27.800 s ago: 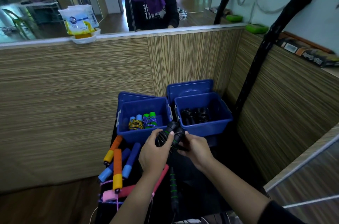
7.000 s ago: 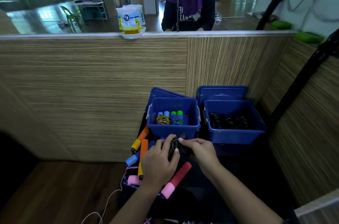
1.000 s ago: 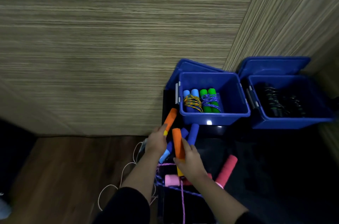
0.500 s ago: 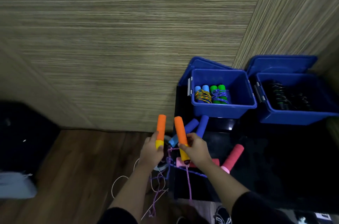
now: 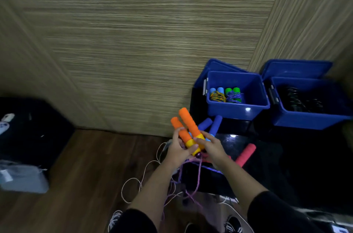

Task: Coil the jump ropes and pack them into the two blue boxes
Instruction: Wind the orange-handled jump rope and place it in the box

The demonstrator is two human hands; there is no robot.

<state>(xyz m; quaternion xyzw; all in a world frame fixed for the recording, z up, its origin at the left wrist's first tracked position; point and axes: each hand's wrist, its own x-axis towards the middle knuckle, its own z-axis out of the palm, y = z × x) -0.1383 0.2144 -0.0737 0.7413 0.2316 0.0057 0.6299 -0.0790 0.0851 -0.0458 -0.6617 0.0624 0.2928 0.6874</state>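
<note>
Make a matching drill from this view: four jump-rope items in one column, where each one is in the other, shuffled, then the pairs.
1. orange handles
2. green handles
3. black ropes
4. pink handle

A. in the right blue box
B. lying on the black table
C. held in both hands
D. in the left blue box

Pairs: 1-C, 2-D, 3-A, 4-B

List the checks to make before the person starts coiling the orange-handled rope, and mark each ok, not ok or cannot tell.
1. Both orange handles held together: ok, left hand and right hand grip them.
2. Rope free of tangles: not ok, it hangs among other cords.
3. Room in left box: ok, two coiled ropes only.
4. Box lids open: ok.
5. Rope's full length clear: cannot tell.
</note>
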